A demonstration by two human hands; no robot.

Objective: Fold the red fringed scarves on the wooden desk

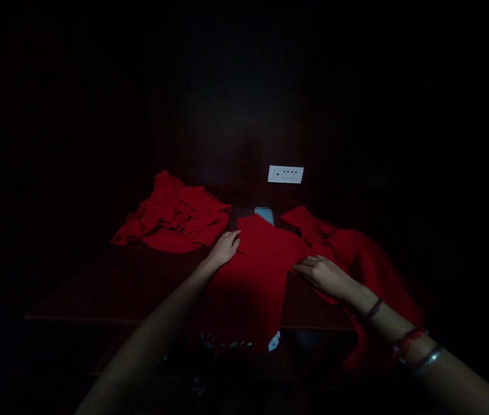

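A red fringed scarf (248,288) lies across the dark table, its fringed end hanging over the front edge. A folded layer of it crosses on top and slants down to the right. My left hand (226,248) is closed at the left edge of this fold, thumb toward the cloth. At the right edge, my right hand (322,275) has its fingers pressed together on the fabric. Dim light hides how far the fingertips reach under the cloth.
A crumpled red cloth heap (179,216) sits on the table (97,288) at the left. More red cloth (369,259) spreads at the right and drops over the edge. A pale patterned item (264,215) lies behind the scarf. The wall carries a white socket panel (285,174).
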